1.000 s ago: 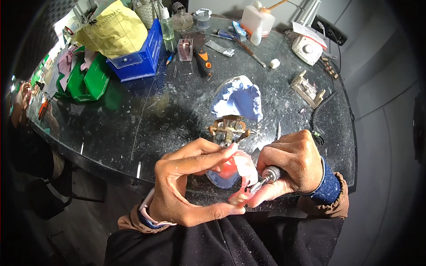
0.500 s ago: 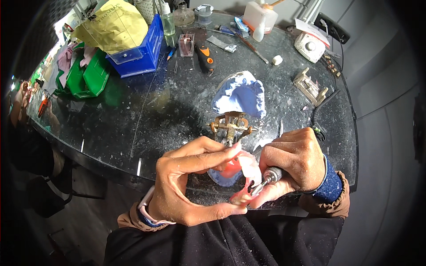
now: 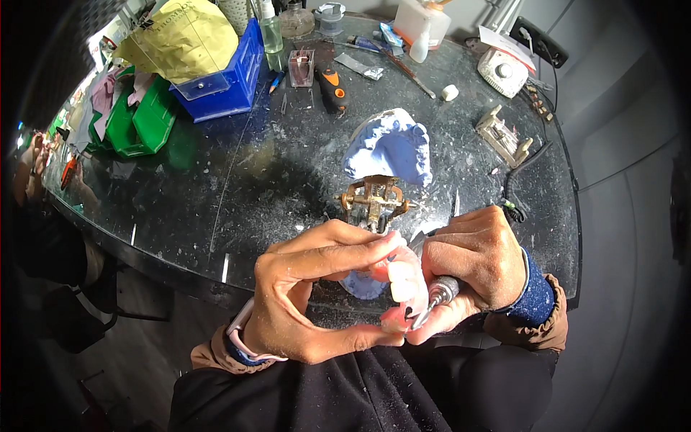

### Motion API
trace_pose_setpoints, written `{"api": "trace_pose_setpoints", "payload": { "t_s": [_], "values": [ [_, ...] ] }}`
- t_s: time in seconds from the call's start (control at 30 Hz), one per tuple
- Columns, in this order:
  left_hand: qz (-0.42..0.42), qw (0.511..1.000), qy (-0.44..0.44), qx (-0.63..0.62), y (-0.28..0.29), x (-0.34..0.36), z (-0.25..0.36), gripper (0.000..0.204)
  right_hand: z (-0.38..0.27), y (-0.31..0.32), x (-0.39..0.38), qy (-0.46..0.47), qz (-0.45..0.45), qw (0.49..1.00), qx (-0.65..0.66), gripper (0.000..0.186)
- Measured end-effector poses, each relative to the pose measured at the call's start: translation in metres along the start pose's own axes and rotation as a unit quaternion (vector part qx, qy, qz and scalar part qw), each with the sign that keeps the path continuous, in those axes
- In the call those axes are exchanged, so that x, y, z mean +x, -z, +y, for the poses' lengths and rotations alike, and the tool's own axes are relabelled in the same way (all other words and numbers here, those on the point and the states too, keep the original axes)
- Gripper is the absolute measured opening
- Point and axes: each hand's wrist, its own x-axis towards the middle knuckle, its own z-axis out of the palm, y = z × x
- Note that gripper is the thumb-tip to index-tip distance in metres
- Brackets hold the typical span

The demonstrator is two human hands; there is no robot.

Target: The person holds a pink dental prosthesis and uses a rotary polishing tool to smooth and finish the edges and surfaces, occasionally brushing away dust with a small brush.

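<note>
My left hand [image 3: 309, 288] grips a pink denture [image 3: 399, 281] between fingertips and thumb, its white part catching the light. My right hand [image 3: 475, 266] is closed round a metal rotary handpiece [image 3: 443, 294], whose bur is at the denture's lower right edge. Just beyond my fingers stands a brass articulator [image 3: 376, 200]; a blue plaster dental cast [image 3: 389, 147] sits at its far end, and a second blue cast [image 3: 362, 288] lies partly hidden below the denture.
A blue bin [image 3: 227, 93] with a yellow bag, a green bin [image 3: 140, 129], an orange-black tool [image 3: 331, 90], bottles [image 3: 425, 29], a white control box [image 3: 500, 72], a metal frame [image 3: 504, 137] and a cord surround the work. A co-worker's hand [image 3: 36, 151] is at far left.
The denture has turned in my left fingers, showing more of its white part. My right hand and the handpiece have shifted slightly. The bench sits a little higher in the picture.
</note>
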Motion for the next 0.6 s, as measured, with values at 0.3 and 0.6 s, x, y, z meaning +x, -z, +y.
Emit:
{"api": "trace_pose_setpoints", "payload": {
  "t_s": [0.3,0.6],
  "values": [
    [-0.010,0.996,-0.020,0.089,0.005,0.006,0.009,0.070,-0.005,0.008,0.004,0.010,-0.001,0.994,-0.107,0.052],
    [-0.008,0.988,0.021,0.150,0.006,0.009,0.021,0.062,-0.008,0.010,0.005,0.026,-0.005,0.977,-0.212,0.055]
  ]
}}
